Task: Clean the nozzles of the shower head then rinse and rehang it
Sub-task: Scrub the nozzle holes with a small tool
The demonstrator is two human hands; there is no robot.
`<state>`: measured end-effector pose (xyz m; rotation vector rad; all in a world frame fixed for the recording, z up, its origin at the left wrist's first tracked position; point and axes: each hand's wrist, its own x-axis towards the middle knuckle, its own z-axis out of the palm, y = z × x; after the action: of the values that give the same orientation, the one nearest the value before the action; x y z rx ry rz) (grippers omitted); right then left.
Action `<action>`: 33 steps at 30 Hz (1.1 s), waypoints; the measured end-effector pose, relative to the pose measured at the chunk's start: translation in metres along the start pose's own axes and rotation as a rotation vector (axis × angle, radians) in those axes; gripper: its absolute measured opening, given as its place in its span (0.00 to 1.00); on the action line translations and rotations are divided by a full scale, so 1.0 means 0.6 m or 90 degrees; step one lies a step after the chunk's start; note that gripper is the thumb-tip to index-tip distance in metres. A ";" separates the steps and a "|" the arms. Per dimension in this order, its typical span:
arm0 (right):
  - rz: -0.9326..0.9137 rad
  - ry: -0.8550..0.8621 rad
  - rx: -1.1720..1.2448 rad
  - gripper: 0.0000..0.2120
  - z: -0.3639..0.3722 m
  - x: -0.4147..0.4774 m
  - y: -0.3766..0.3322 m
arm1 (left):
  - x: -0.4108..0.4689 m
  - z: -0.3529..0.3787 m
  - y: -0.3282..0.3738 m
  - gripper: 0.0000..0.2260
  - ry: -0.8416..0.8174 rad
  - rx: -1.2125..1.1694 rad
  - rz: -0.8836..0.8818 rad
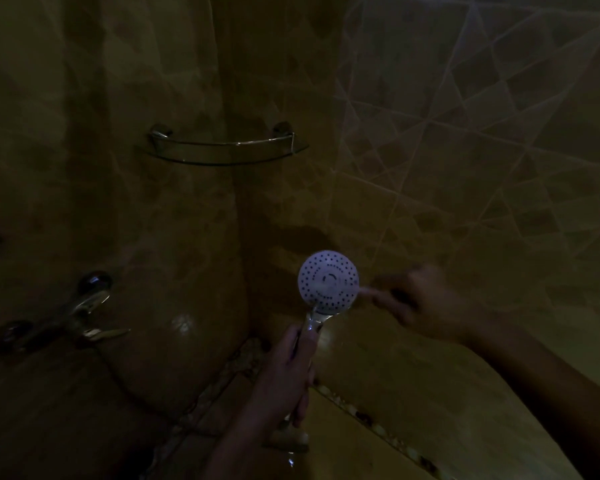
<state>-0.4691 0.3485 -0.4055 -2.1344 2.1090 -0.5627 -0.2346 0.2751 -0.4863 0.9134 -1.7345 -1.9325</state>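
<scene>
The shower head (328, 282) is a round white disc dotted with rings of dark nozzle holes, with a curved mark near its middle; it faces the camera and tops a shiny chrome handle (310, 322). It is held in the air in front of the dim corner where the two tiled walls (465, 150) meet, below the curved corner shelf (222, 148) and to the right of the tap fitting (66, 320). The left hand (286, 372) is wrapped closed around the handle just under the disc, fingers curled over the chrome. The right hand (420, 301) sits just beside the disc's right edge, closed on a thin pale tool (364, 291), too blurred to identify, whose tip reaches the disc's rim.
</scene>
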 end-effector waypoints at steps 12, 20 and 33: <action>0.009 0.007 0.036 0.19 0.061 0.124 -0.040 | 0.011 -0.122 0.031 0.14 0.050 -0.125 -0.066; 0.191 0.118 0.115 0.14 0.021 0.336 -0.118 | 0.035 -0.242 0.055 0.13 0.134 -0.153 -0.020; 0.170 0.056 -0.062 0.13 -0.020 0.685 -0.083 | 0.079 -0.348 0.106 0.11 0.203 -0.173 0.035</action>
<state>-0.4343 -0.0502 -0.2983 -1.8580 2.4635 -0.5427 -0.1333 0.0815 -0.4392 0.9960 -1.2694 -1.8144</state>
